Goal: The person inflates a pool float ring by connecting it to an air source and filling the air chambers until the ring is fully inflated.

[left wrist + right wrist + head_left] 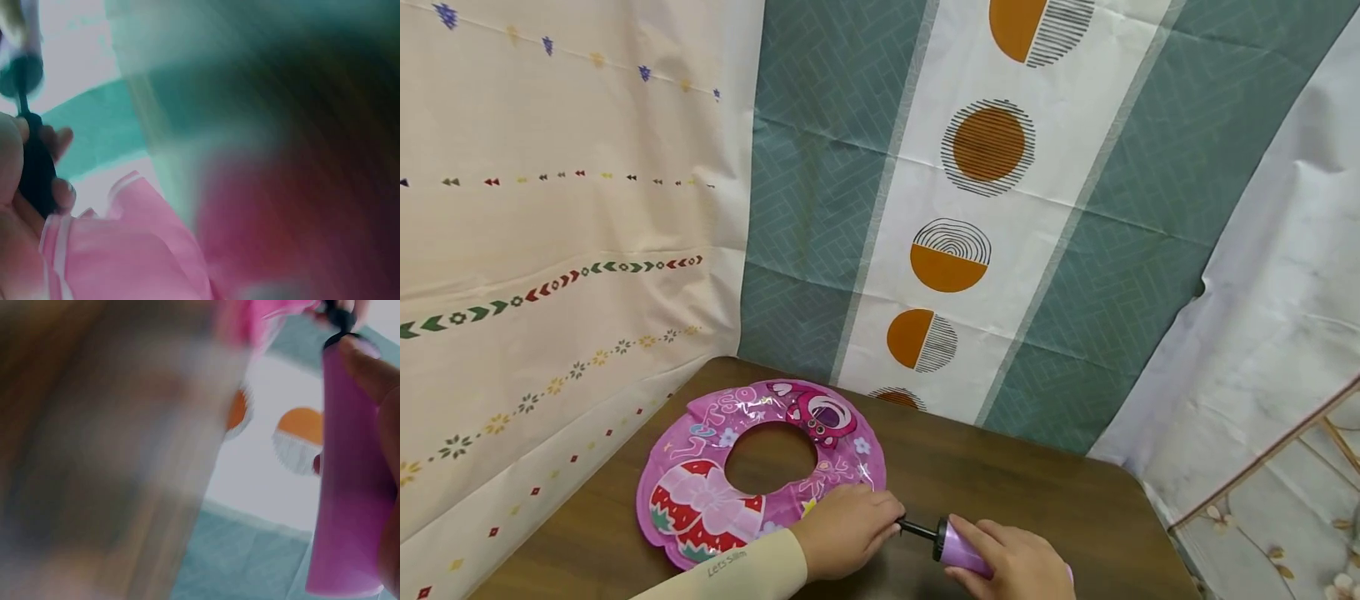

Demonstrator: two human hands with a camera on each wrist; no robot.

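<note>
A pink inflatable swim ring, printed with a bear and strawberries, lies on the table at the left in the head view. My left hand is at its near right edge and grips the black handle of a hand pump. My right hand wraps round the pump's purple barrel. Between the hands shows a short length of black rod. Part of the ring lies close beside the left hand; whether they touch is unclear. The handle is mostly hidden in the head view.
The brown wooden table extends right and behind the hands. A green and white patterned cloth hangs along its back edge. A cream cloth hangs at the left, and a marbled one at the right.
</note>
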